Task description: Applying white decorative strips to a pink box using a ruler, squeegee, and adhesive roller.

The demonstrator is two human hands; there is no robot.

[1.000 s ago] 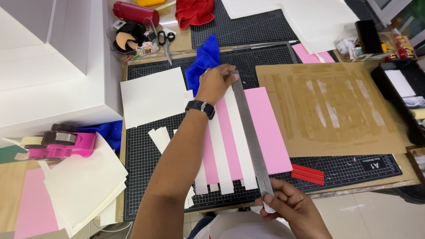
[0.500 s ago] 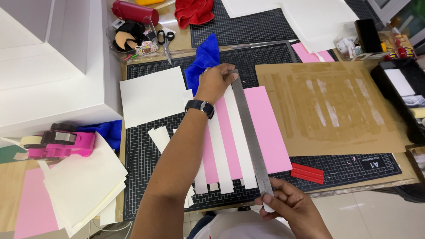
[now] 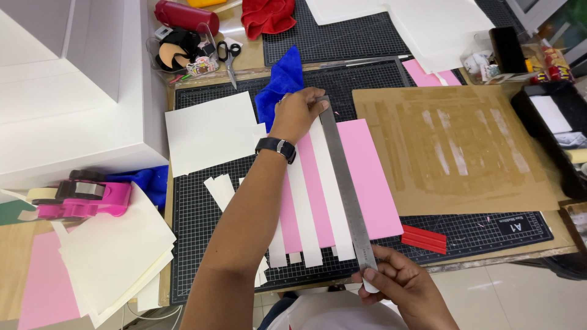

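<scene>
Bench: we see a wooden bench (image 3: 254,61) covered by a black gridded cutting mat (image 3: 202,214).
Cardboard: a brown cardboard sheet (image 3: 452,146) streaked with glue lies on the mat's right half.
Pink sheet: a pink paper sheet (image 3: 367,177) with white paper strips (image 3: 304,201) laid along it sits mid-mat, reaching toward the near edge.
Ruler: a long steel ruler (image 3: 343,183) runs across that sheet from far to near, over its white strips.
Left hand: our left hand (image 3: 296,113), wearing a black wristwatch (image 3: 276,146), presses curled fingers on the ruler's far end.
Right hand: our right hand (image 3: 400,284) pinches the ruler's near end at the near edge of the bench.
Tape dispenser: a pink tape dispenser (image 3: 82,197) stands at the left edge.
Scissors: small scissors (image 3: 229,56) lie at the far edge.
</scene>
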